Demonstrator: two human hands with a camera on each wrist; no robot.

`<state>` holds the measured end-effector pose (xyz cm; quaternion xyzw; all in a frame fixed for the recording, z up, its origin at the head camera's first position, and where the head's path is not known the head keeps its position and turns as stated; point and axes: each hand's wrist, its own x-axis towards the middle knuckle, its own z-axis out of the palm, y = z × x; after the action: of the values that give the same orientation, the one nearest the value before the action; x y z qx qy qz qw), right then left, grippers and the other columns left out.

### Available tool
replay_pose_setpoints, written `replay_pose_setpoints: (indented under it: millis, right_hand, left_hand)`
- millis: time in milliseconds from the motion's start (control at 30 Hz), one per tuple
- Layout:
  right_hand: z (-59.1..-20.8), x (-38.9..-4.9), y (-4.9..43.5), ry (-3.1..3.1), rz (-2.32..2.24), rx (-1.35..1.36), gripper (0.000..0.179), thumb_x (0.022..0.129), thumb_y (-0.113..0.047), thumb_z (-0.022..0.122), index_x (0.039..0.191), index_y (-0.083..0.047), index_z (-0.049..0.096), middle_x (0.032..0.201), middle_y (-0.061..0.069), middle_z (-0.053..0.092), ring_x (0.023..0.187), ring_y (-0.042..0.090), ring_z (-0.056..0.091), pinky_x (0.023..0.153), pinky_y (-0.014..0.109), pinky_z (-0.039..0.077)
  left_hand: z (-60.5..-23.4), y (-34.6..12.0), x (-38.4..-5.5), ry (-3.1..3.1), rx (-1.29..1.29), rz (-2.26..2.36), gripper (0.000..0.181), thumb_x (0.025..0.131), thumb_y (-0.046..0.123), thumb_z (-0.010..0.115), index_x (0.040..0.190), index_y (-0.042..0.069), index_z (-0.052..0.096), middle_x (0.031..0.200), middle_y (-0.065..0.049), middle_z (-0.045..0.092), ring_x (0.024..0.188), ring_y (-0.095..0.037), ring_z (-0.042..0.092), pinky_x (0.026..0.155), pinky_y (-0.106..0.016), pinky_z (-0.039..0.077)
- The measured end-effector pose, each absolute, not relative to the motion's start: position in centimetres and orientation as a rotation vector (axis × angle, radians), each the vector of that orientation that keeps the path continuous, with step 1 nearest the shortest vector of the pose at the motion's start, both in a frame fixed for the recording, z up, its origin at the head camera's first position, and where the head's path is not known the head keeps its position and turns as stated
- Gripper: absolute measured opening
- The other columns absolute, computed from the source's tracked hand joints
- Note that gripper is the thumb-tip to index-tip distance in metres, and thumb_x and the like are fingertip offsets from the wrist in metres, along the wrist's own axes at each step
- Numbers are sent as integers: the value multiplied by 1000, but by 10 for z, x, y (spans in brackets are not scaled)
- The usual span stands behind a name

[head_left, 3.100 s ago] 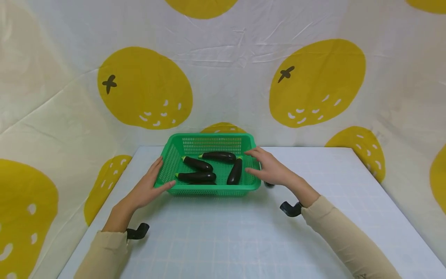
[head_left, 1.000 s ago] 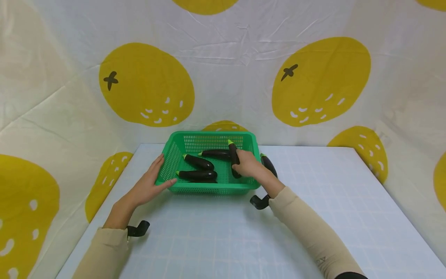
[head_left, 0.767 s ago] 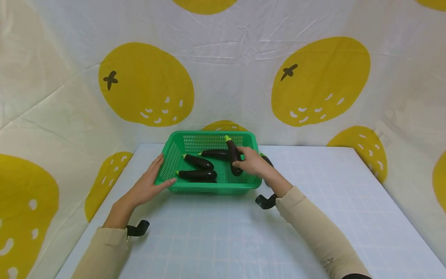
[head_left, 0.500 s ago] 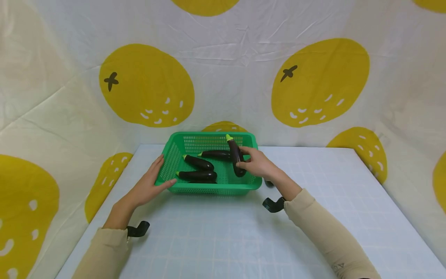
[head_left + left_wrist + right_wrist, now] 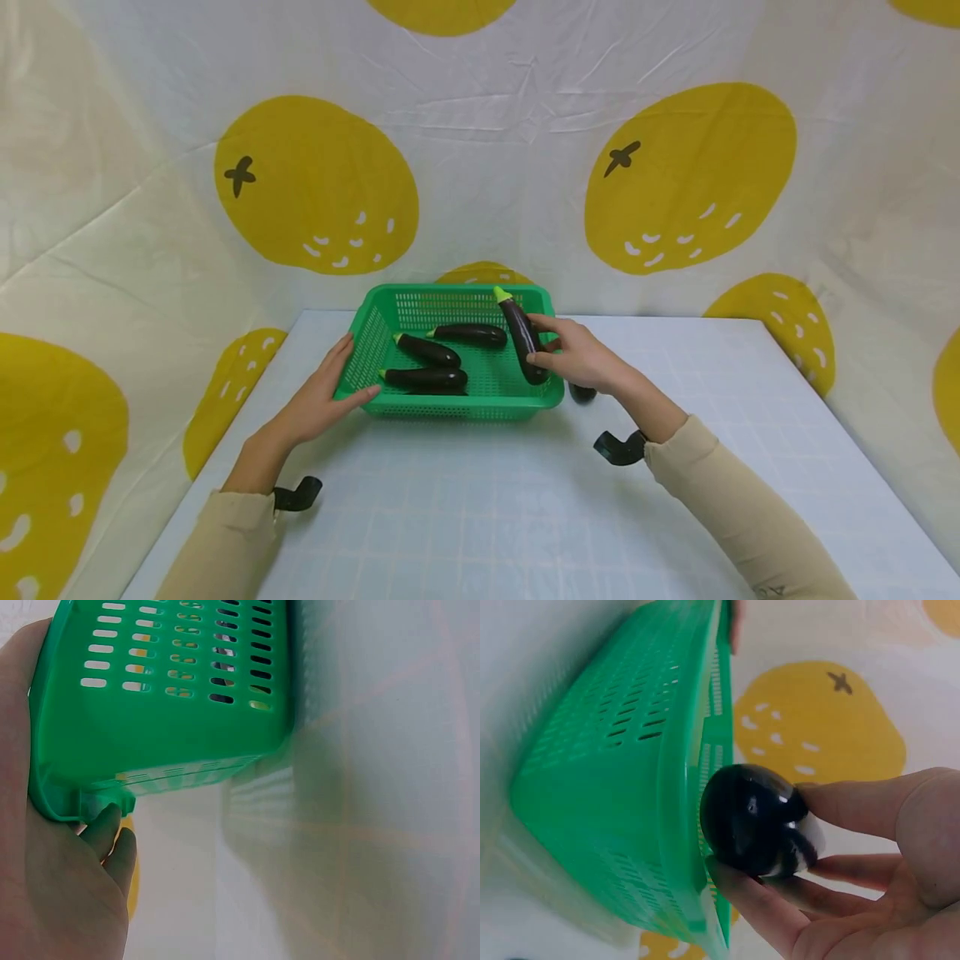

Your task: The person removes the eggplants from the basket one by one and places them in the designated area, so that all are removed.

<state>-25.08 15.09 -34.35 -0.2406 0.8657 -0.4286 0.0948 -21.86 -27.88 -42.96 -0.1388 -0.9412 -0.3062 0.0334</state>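
My right hand (image 5: 587, 360) pinches a dark, glossy eggplant (image 5: 523, 340) between thumb and fingers, raised over the right side of a green plastic basket (image 5: 457, 402). Its pale green stem tips up and away; the right wrist view shows the rounded end of the eggplant (image 5: 739, 821) close by the rim. At the basket's left end, my left hand (image 5: 311, 407) grips the rim, thumb along the near edge; fingertips (image 5: 120, 859) curl at the corner in the left wrist view. Inside lie more eggplants (image 5: 470, 335), one mostly hidden behind the near wall.
Just outside the basket's right end, another eggplant (image 5: 582, 393) lies on the table, partly covered by my right hand. The pale checked tablecloth (image 5: 450, 508) spreads in front. Behind the table hangs a white cloth (image 5: 495, 167) printed with large yellow fruit.
My right hand, open over the basket at first, has taken the eggplant from the right side, lifted it and shifted it rightward. My left hand has stayed on the rim.
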Motion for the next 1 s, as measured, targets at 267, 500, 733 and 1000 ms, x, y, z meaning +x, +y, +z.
replay_pose_setpoints:
  millis: [267, 500, 733, 1000]
  right_hand:
    - [-341, -246, 169, 2635, -1222, -743, 69, 99, -11, 67, 159, -5, 34, 153, 20, 47, 119, 37, 65, 90, 47, 58]
    - [-344, -246, 186, 2718, -1188, -795, 67, 98, -9, 66, 158, -4, 37, 155, 19, 45, 120, 39, 64, 90, 48, 58]
    - [-347, -247, 200, 2750, -1162, -763, 65, 98, -8, 66, 157, -4, 38, 155, 19, 45, 121, 43, 62, 88, 48, 59]
    - [-352, -248, 220, 2776, -1131, -717, 65, 99, -7, 65, 157, -2, 36, 155, 24, 43, 120, 45, 62, 87, 49, 59]
  left_hand:
    - [-430, -278, -219, -2909, -427, -936, 102, 97, 57, 62, 165, 8, 5, 173, -6, 0, 156, -40, 12, 116, -71, 21]
    - [-428, -277, -218, -2907, -428, -923, 101, 97, 56, 62, 165, 7, 7, 173, -9, 1, 155, -42, 14, 115, -72, 21]
    - [-428, -278, -218, -2916, -431, -916, 100, 98, 55, 61, 165, 7, 5, 173, -9, 0, 155, -41, 13, 115, -72, 21]
    - [-429, -277, -217, -2905, -425, -916, 100, 98, 56, 62, 165, 7, 7, 173, -9, 2, 155, -41, 13, 116, -71, 20]
